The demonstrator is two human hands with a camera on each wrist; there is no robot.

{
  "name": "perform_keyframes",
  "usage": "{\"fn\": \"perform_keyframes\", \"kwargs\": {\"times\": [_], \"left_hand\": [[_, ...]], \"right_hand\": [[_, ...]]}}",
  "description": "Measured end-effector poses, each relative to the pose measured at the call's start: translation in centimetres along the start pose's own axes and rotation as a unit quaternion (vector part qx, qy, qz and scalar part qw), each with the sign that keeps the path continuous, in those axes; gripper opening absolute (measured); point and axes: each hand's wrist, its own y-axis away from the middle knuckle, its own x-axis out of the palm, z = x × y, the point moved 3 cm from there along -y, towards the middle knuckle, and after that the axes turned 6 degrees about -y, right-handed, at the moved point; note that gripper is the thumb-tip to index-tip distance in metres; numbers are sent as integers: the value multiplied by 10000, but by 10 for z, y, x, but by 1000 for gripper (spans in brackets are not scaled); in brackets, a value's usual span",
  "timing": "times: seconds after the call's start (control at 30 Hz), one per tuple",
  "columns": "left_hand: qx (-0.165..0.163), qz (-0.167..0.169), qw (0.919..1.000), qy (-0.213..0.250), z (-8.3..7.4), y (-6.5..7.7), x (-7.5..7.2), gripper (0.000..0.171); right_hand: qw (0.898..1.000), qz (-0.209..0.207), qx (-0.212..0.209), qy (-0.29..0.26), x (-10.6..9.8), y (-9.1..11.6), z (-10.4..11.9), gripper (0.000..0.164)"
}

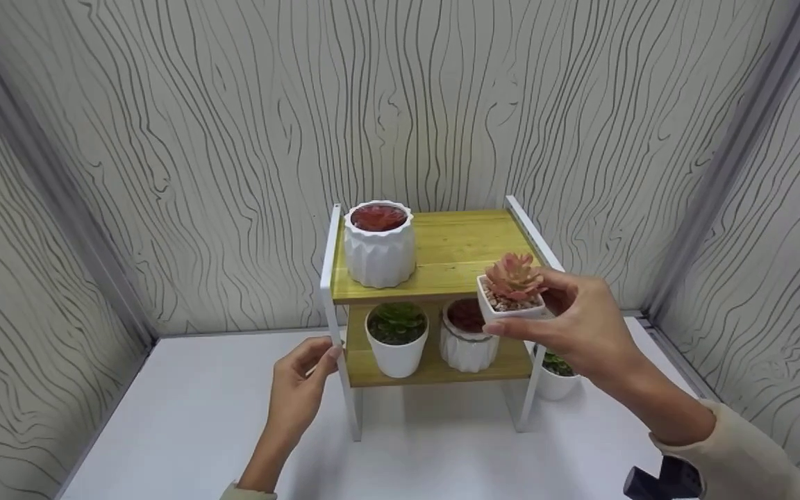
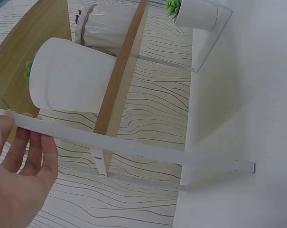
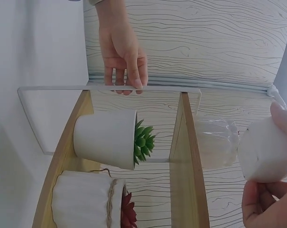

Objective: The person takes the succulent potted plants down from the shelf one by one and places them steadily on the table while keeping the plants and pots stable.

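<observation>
My right hand (image 1: pixel 587 330) holds a small square white pot with a pink succulent (image 1: pixel 513 281) in front of the shelf's upper right part. In the right wrist view the pot's white underside (image 3: pixel 264 152) shows between thumb and fingers. On the left, my left hand (image 1: pixel 303 382) pinches the white metal leg (image 1: pixel 334 319) of the two-tier shelf; the left wrist view has thumb and fingertips on either side of the white bar (image 2: pixel 148 149). A ribbed white pot with a red plant (image 1: pixel 380 250) stands on the upper board (image 1: pixel 455 243), at its left end.
The lower board (image 1: pixel 372 378) bears a smooth white pot with a green succulent (image 1: pixel 400 347) and a ribbed white pot with a red plant (image 1: pixel 469 347). Beyond the right leg, another green plant in a white pot (image 1: pixel 556 382) stands on the white table (image 1: pixel 198 417). Wood-patterned walls surround it.
</observation>
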Motion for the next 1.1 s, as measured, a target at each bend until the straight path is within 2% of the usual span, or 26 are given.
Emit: {"fn": "perform_keyframes", "kwargs": {"times": [0.2,0.4,0.7,0.77,0.93,1.0,1.1], "left_hand": [[-73,-21,10000,-63,0,2,-1,21],[-79,-49,9999,-60,0,2,-1,22],[-28,-38,10000,-14,-1,2,-1,20],[-79,16,10000,-3,-10,4,-2,19],[-102,49,9999,-67,-9,4,-3,21],[-64,13,9999,-89,-1,2,-2,22],[-89,45,9999,-98,-7,3,-2,20]], "right_hand": [[9997,-144,-64,170,-6,9,-4,63],[9995,-212,-214,101,-10,17,-8,57],[9991,-422,-73,27,-16,27,-21,54],[9991,-418,-71,39,-17,28,-23,54],[9989,-444,-110,20,-19,32,-28,55],[9989,-465,-93,21,-20,34,-32,57],[9987,-505,-25,68,-21,37,-38,60]]}}
